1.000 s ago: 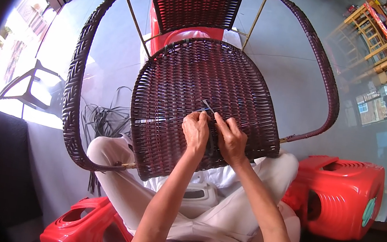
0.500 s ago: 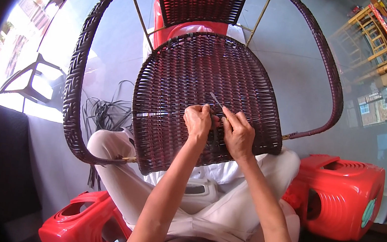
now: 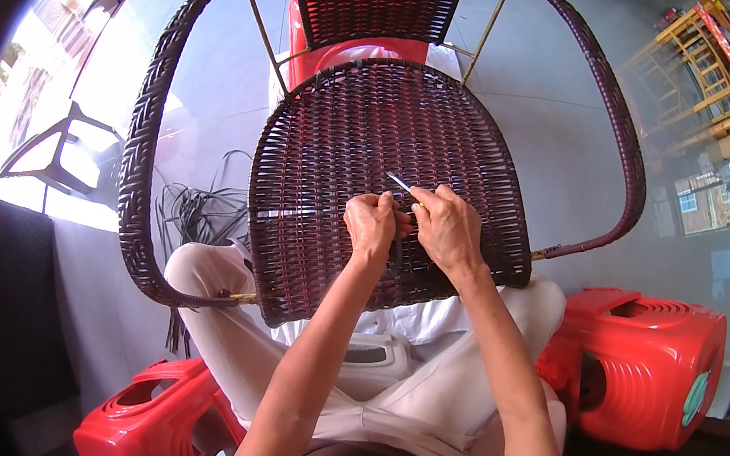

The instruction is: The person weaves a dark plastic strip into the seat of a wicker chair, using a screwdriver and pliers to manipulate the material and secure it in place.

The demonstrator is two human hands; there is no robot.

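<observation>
From the head view, the person sits with a dark brown woven chair (image 3: pixel 377 145) tipped across their lap, its seat facing up at them. Both hands meet near the middle of the seat. The left hand (image 3: pixel 372 225) has its grip closed, fingers curled and pinching at the weave; what it pinches is too small to make out. Touching it on the right, the right hand (image 3: pixel 448 231) has its grip closed around a thin metal tool (image 3: pixel 400 182), whose tip sticks out up and to the left of the knuckles, over the wicker.

Left of the hands, beyond the chair's arm, loose dark strands (image 3: pixel 197 212) lie on the floor. A red plastic stool (image 3: pixel 647 365) stands well to the right of the hands, and another red stool (image 3: pixel 146 427) sits below and to their left.
</observation>
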